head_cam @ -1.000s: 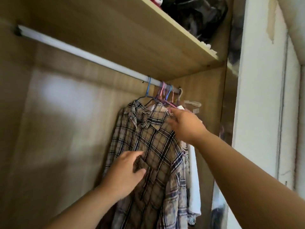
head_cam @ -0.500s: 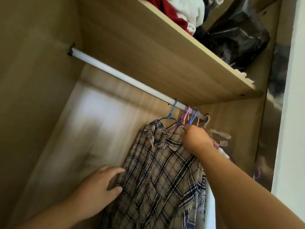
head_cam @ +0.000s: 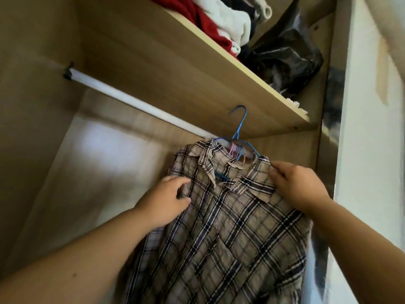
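Beige plaid shirt (head_cam: 230, 227) with navy checks and a spread collar fills the lower centre, on a blue hanger (head_cam: 240, 126) whose hook pokes above the rail (head_cam: 131, 102). Left hand (head_cam: 166, 200) has a pinching grip on one shoulder, and right hand (head_cam: 300, 187) clutches the other.

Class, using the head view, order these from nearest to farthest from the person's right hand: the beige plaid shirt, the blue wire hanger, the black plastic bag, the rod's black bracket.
1. Beige plaid shirt: gripped near the collar by the right hand.
2. Blue wire hanger: just above-left.
3. Black plastic bag: up on the wooden shelf.
4. Black rod bracket: far left.
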The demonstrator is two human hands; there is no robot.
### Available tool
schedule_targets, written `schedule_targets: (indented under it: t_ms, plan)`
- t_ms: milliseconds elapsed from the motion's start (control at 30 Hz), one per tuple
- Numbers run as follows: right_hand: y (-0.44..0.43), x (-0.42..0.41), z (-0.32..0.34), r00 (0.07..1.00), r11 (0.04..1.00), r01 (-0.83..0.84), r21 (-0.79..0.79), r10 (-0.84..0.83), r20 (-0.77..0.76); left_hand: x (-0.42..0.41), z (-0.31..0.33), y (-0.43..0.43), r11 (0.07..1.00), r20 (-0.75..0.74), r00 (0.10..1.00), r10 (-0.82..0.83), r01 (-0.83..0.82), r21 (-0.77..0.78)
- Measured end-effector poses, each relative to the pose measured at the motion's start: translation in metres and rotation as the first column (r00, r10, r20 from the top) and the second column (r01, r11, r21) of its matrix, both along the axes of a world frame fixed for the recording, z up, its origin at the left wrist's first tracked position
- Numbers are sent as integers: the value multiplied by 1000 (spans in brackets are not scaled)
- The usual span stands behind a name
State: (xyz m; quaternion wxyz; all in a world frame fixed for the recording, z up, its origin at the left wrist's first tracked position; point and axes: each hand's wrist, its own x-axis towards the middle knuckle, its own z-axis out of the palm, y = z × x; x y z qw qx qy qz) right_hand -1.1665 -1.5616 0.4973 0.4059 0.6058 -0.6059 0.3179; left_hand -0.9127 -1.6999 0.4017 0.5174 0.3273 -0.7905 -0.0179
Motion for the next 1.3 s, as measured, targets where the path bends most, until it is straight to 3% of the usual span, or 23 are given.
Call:
schedule_targets:
  t_ms: [267, 500, 600, 700, 833, 1200, 1300]
  plan:
    - [149, 8, -40, 984, 996, 88, 12, -89, 153, -34, 42, 37, 989, -88, 996, -11, -3, -151]
    - [275, 57, -111, 933, 971, 236, 49, -240, 267, -57, 4, 101, 981, 30, 993, -116, 119, -150]
    - [325, 78, -144, 886, 942, 325, 90, -336, 320, -67, -23, 139, 943, 87, 956, -279, 290, -163]
    - [376, 95, -174, 800, 881, 446, 156, -471, 372, -76, -53, 178, 853, 126, 858, -497, 510, -110]
    - [444, 114, -212, 637, 767, 571, 293, -639, 431, -91, -91, 234, 748, 156, 743, -650, 663, -42]
    - [630, 222, -321, 169, 465, 633, 619, -864, 475, -81, -206, 417, 501, 282, 454, -845, 856, 124]
    - [673, 264, -347, 76, 438, 624, 647, -858, 507, -59, -226, 467, 446, 294, 397, -870, 886, 124]
